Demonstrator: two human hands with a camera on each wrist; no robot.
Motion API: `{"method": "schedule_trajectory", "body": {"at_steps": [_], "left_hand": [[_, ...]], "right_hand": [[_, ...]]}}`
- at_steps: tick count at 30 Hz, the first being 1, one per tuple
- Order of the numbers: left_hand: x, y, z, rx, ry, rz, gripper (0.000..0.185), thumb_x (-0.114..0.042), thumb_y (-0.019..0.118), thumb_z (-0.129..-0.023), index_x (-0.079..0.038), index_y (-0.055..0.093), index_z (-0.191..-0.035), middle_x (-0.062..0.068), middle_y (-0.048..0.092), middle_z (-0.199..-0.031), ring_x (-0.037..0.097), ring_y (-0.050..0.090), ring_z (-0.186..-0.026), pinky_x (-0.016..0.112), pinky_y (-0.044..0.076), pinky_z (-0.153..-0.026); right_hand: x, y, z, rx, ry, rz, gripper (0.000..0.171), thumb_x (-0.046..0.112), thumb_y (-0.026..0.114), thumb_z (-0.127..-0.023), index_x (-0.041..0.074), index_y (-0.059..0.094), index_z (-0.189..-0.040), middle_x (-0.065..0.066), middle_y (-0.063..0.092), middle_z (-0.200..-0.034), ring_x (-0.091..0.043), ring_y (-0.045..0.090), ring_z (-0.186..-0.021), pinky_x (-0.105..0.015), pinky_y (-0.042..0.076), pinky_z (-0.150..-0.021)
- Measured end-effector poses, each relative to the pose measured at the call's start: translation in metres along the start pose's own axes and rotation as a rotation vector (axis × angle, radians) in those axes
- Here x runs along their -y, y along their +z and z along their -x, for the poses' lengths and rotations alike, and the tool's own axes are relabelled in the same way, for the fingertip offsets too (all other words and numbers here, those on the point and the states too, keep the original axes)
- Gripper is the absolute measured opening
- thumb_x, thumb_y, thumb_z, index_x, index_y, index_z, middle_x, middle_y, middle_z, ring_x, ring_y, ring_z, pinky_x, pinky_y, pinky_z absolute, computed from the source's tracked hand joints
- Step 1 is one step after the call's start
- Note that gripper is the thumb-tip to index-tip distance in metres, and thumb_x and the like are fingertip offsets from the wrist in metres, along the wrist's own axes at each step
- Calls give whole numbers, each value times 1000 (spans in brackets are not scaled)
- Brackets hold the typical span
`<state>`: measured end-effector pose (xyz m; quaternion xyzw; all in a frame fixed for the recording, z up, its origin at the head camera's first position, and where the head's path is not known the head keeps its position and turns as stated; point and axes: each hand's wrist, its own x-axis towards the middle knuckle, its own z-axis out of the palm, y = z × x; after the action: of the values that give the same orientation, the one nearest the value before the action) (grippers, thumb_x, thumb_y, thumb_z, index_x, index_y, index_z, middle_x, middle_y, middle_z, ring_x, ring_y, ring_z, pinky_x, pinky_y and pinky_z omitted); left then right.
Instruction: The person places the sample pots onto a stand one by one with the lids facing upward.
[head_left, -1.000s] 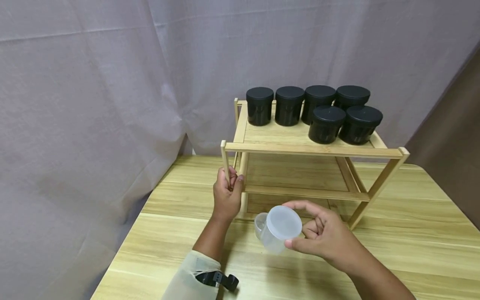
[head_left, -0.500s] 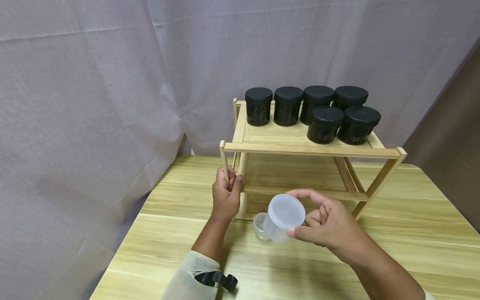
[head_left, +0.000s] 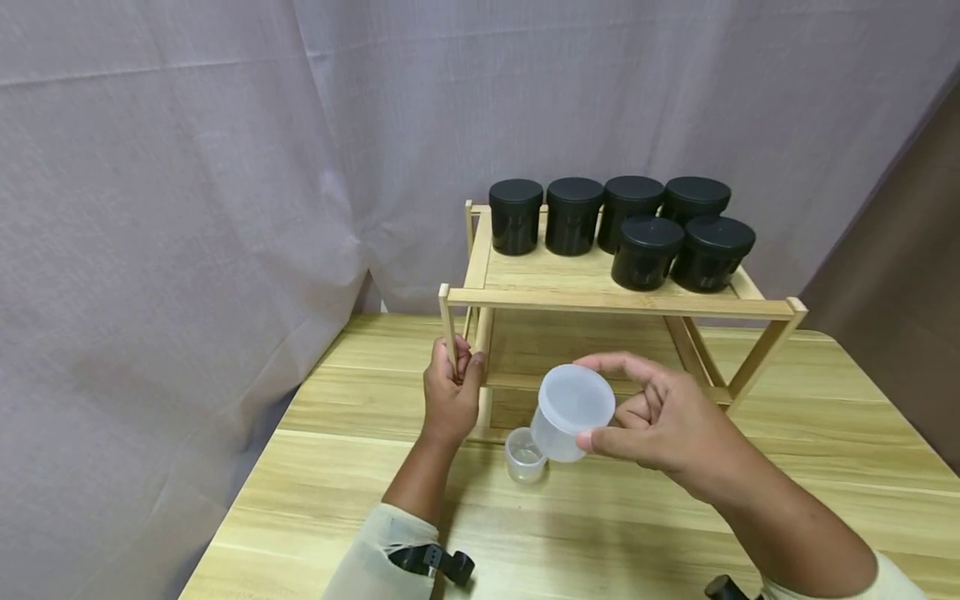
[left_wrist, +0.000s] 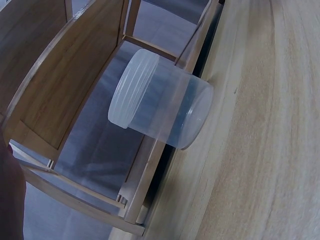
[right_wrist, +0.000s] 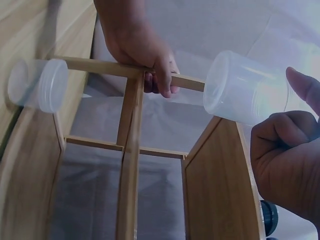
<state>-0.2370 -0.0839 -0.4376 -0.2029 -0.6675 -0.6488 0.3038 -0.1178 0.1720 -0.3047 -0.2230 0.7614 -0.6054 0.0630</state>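
Note:
My right hand (head_left: 588,402) holds a translucent lidded plastic jar (head_left: 572,411) between thumb and fingers, tilted, lifted above the table in front of the rack's lower shelf. The right wrist view shows the same jar (right_wrist: 245,95) against my fingers (right_wrist: 285,160). A smaller translucent jar (head_left: 523,455) stands on the table just left of and below it, and it also shows in the left wrist view (left_wrist: 160,107) and the right wrist view (right_wrist: 37,85). My left hand (head_left: 459,367) grips the front left post of the two-tier wooden rack (head_left: 622,302).
Several black lidded jars (head_left: 645,250) stand on the rack's top shelf, toward the back and right. The rack stands on a light wooden table (head_left: 360,517). A grey curtain (head_left: 187,208) hangs behind and to the left. A brown wall is at the far right.
My right hand has lifted the jar up and toward the rack. The smaller jar on the table, half hidden behind it before, now shows in full. My left hand has kept its grip.

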Motion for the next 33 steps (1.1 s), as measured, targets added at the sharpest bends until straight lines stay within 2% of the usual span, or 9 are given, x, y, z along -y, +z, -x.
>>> {"method": "schedule_trajectory", "body": {"at_steps": [4,9,20,26,33], "left_hand": [[0,0,0,-4,-2,4,14,4,62,-102,10,52,-109,-7,38,-70,1,36,-59,17,31,-53],[-1,0,0,-18,-1,-10,16,3,63,-102,11,52,-110,-7,38,-70,0,36,-59,17,31,-52],[-2,0,0,-9,-2,-17,16,3,63,-102,12,52,-110,-8,37,-69,1,36,-59,17,30,-53],[-1,1,0,-13,1,-26,14,3,63,-102,9,52,-109,-8,37,-70,0,35,-59,17,30,-53],[-2,1,0,-9,6,-16,13,3,62,-102,8,52,-109,-7,37,-71,0,36,-60,17,30,-52]], "right_hand": [[9,-3,-2,-14,26,64,67,2,88,-88,9,58,-148,2,28,-57,-19,22,-49,-35,21,-40],[19,-6,-5,-27,56,131,71,7,91,-87,13,58,-150,7,32,-57,-14,26,-49,-34,23,-40],[38,-12,-9,-31,89,128,67,8,89,-90,14,58,-149,9,37,-58,-8,31,-49,-34,27,-38],[54,-18,-14,-28,142,174,66,16,87,-94,18,55,-152,6,49,-55,-11,41,-38,-36,33,-33],[66,-23,-22,-43,135,215,62,20,85,-97,18,56,-152,7,45,-55,-10,36,-40,-35,30,-35]]}}
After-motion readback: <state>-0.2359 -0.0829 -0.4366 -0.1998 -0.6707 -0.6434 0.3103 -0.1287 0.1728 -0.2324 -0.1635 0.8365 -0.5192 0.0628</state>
